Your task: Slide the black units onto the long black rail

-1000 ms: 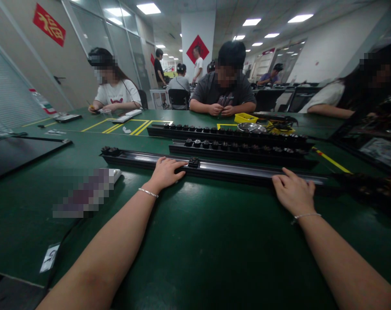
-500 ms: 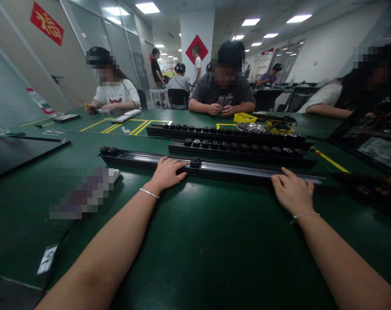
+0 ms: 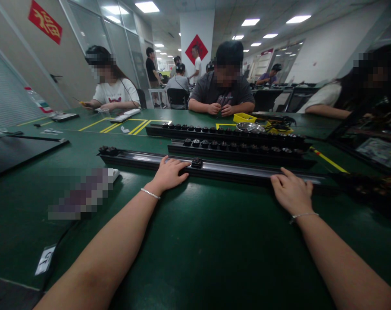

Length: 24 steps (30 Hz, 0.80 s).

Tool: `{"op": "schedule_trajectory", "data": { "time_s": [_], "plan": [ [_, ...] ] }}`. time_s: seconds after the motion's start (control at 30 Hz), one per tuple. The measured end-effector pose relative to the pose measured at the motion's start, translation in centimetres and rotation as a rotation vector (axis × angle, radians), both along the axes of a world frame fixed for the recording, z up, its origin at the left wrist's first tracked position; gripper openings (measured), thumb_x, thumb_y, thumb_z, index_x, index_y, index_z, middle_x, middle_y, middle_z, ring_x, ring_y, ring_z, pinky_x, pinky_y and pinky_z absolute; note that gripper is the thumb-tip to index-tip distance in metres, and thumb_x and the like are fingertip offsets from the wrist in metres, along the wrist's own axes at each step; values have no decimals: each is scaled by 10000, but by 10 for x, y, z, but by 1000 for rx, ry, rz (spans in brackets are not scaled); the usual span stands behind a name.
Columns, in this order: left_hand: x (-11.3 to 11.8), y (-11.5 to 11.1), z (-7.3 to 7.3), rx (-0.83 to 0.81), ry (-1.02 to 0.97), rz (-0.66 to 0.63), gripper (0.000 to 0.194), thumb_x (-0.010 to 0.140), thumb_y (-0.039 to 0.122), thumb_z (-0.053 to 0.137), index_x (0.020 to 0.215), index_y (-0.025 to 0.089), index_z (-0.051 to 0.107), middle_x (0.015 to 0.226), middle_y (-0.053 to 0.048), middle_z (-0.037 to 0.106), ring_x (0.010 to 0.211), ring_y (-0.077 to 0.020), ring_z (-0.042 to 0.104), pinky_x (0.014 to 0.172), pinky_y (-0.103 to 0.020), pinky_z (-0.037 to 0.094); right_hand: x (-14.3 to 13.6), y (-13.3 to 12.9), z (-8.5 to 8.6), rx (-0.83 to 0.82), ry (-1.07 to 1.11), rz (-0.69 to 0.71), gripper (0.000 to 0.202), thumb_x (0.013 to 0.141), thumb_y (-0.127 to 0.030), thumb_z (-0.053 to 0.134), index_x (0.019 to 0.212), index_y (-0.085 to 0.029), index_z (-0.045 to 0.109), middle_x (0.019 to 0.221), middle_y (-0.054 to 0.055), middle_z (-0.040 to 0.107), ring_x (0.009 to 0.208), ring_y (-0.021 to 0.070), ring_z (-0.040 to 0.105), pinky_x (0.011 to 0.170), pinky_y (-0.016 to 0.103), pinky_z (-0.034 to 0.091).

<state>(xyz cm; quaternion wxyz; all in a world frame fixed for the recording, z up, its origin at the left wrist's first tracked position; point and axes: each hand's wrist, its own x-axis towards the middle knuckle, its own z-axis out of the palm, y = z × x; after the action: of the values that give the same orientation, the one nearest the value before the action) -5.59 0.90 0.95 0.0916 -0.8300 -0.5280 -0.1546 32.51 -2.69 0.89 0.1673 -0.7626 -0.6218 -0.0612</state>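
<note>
Mid-frame, the black block (image 3: pixel 197 162) is sitting in the long rail (image 3: pixel 234 169); the left hand (image 3: pixel 170 174) is lying loosely spread beside it. Centre-right, the right hand (image 3: pixel 292 190) is resting on the rail, grip unclear. Positioning seems underway, probably calling for steady fingertip guidance.

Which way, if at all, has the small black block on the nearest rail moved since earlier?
Yes: the small black block has moved slightly right along the nearest rail, farther from its left end.
</note>
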Motion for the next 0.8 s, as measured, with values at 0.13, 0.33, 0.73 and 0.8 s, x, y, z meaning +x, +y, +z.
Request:
{"op": "schedule_trajectory", "data": {
  "time_s": [0.13, 0.33, 0.73, 0.8],
  "plan": [
    [4, -1, 0, 3, -2, -22, 428, 846, 443, 475, 1243, 294, 537, 1179, -37, 638, 1127, -250, 530, 1085, -535, 173, -1, 0, 0, -7, -5, -5, 534, 896, -471, 248, 1038, -205, 689, 1382, 95, 481, 1190, 336, 472, 1038, 631, 229],
    [7, -2, 1, 1, 1, -32, 434, 840, 432, 484, 1246, 285, 529, 1186, -42, 630, 1134, -247, 526, 1088, -533, 177, -2, 0, 0, -12, -9, -11, 532, 897, -461, 240, 1040, -211, 687, 1394, 88, 469, 1193, 333, 470, 1040, 628, 230],
    [13, -5, 3, -5, 7, -60, 442, 842, 406, 480, 1261, 270, 509, 1213, -47, 616, 1148, -246, 515, 1092, -529, 181, -3, -1, 3, -12, -13, 4, 552, 898, -466, 228, 1045, -202, 690, 1385, 106, 475, 1176, 342, 476, 1023, 644, 241],
    [13, -6, 3, -10, 9, -64, 451, 842, 406, 478, 1270, 266, 503, 1212, -53, 615, 1150, -248, 512, 1090, -531, 187, -3, -1, 2, -2, -16, 13, 556, 897, -467, 227, 1038, -199, 693, 1380, 113, 479, 1171, 347, 479, 1015, 647, 250]
  ]
}}
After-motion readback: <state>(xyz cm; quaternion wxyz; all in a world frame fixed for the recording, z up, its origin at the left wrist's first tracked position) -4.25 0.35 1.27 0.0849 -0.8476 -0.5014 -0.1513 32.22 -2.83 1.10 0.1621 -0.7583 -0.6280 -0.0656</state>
